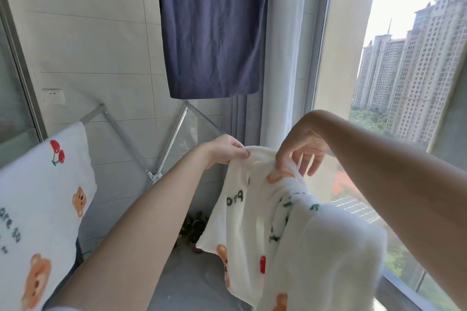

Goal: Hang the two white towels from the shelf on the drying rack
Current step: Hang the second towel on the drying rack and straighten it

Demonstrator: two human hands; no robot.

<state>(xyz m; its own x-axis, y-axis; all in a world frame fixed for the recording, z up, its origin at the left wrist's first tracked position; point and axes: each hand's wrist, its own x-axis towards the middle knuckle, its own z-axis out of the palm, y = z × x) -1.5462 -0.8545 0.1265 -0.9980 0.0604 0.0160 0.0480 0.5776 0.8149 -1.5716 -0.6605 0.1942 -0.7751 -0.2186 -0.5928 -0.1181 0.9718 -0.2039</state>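
Beside the window (pixel 404 83), left hand (pixel 225 150) and right hand (pixel 302 153) each pinch the bunched top edge of the second towel (pixel 255 209). The first towel (pixel 43 197) hangs on the rack (pixel 111 118). Risk: light pinches may slip and drop it to the floor (pixel 182 280).

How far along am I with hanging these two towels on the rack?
One bear-print towel already hangs over the left side of the drying rack. The left hand and right hand pinch the second towel by its top edge, bunched. Left to do: spread it over the rack; whether it rests there yet is hidden.
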